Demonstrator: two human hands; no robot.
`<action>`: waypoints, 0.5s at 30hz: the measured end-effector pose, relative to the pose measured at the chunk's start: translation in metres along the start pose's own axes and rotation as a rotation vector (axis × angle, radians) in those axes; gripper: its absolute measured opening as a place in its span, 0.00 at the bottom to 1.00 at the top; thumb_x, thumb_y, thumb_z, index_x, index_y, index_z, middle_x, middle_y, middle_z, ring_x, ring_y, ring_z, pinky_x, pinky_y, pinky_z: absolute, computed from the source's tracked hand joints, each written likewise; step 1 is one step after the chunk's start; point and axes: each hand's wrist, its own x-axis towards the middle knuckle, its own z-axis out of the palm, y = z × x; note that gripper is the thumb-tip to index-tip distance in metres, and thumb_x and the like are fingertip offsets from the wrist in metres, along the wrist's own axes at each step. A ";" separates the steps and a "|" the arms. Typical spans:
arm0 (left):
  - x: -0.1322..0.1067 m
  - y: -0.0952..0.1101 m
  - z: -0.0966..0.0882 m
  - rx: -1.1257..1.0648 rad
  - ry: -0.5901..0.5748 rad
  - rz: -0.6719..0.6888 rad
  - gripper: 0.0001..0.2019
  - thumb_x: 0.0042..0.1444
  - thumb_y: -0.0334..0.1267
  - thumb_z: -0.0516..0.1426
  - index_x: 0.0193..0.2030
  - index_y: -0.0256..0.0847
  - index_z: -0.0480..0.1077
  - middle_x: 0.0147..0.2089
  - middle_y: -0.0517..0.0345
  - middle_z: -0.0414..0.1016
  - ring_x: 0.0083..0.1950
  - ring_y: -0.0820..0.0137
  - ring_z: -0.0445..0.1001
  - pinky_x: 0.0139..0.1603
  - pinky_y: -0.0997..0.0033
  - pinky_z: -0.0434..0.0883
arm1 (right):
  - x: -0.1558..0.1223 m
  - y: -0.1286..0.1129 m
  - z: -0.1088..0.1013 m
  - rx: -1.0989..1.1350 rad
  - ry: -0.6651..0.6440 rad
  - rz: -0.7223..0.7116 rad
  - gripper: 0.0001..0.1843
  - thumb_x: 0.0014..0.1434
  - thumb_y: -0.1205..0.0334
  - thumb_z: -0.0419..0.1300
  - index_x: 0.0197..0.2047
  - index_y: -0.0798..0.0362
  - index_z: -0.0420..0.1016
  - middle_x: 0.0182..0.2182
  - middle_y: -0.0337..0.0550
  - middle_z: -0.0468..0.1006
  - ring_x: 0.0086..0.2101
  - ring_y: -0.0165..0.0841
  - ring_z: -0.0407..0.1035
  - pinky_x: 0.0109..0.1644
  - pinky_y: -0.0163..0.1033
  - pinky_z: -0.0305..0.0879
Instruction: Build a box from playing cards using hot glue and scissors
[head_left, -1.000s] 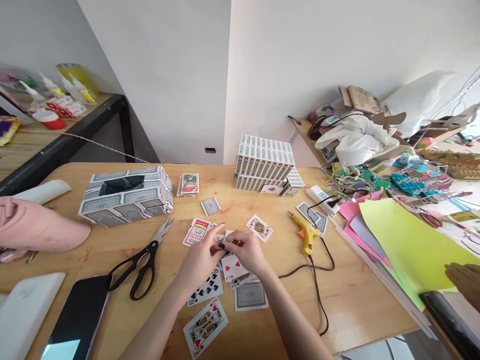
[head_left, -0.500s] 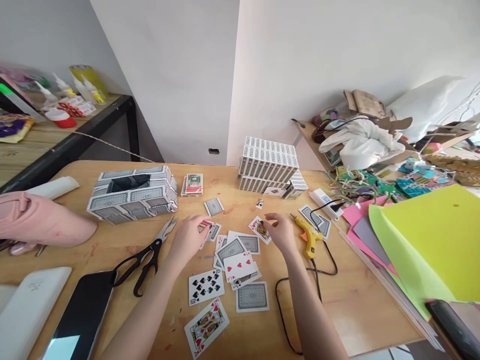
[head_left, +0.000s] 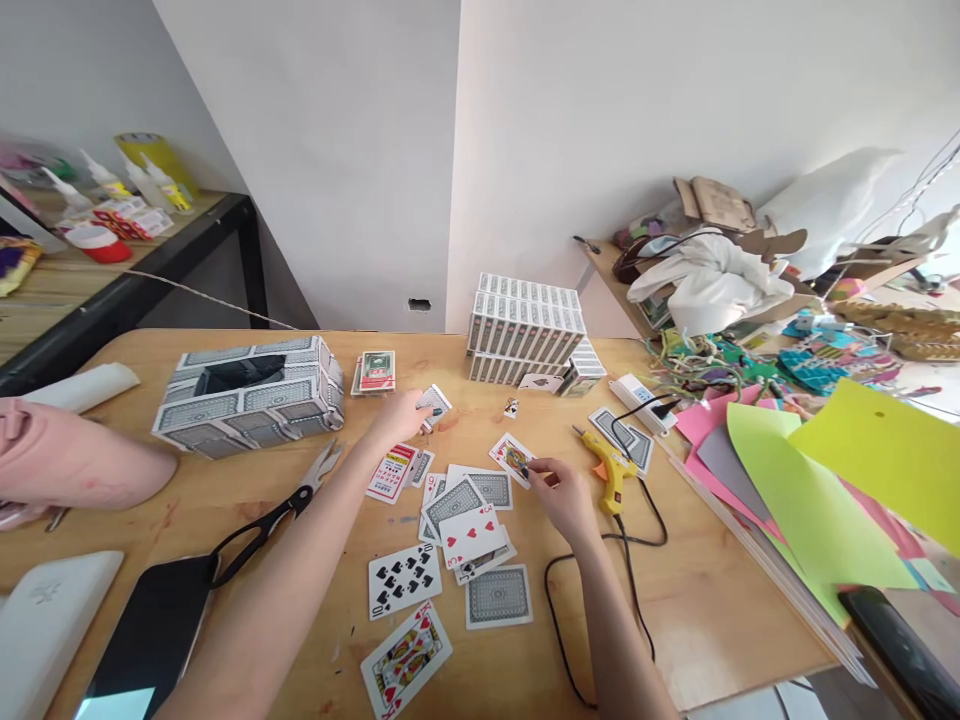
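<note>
My left hand reaches forward over the wooden table and pinches a face-down playing card near the table's middle. My right hand rests lower down, its fingertips closed on the edge of a face-up king card. Between and below my hands lies a loose spread of cards: a three of hearts, a ten of spades, a face-up court card and several face-down ones.
A yellow glue gun with a black cord lies right of my right hand. Black scissors and a phone lie at the left. A card-covered box and stacked card packs stand behind. Coloured paper sheets fill the right.
My hands came apart from the middle of the spread. The left hand went forward and took hold of a face-down card; the right went to the king card. The yellow sheet at right shifted.
</note>
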 end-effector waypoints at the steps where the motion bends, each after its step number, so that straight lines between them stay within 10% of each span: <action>1: 0.001 0.002 0.003 -0.018 -0.029 0.008 0.10 0.55 0.38 0.48 0.39 0.38 0.68 0.26 0.57 0.76 0.26 0.70 0.74 0.28 0.76 0.64 | 0.000 -0.001 0.000 0.002 0.005 0.004 0.13 0.49 0.54 0.55 0.33 0.51 0.77 0.32 0.43 0.78 0.26 0.33 0.67 0.31 0.37 0.63; 7: 0.024 0.036 0.023 -0.031 -0.070 0.101 0.13 0.54 0.45 0.51 0.35 0.37 0.69 0.24 0.56 0.74 0.23 0.70 0.72 0.27 0.74 0.64 | -0.003 -0.009 0.001 -0.001 -0.029 -0.009 0.12 0.50 0.56 0.55 0.34 0.51 0.76 0.30 0.42 0.77 0.26 0.32 0.67 0.30 0.36 0.62; 15: 0.036 0.048 0.018 -0.002 0.217 0.138 0.21 0.55 0.36 0.50 0.57 0.35 0.58 0.55 0.42 0.65 0.49 0.63 0.69 0.50 0.66 0.63 | -0.006 0.000 0.004 -0.167 0.025 -0.084 0.17 0.50 0.60 0.56 0.45 0.51 0.71 0.43 0.46 0.72 0.28 0.32 0.68 0.36 0.38 0.63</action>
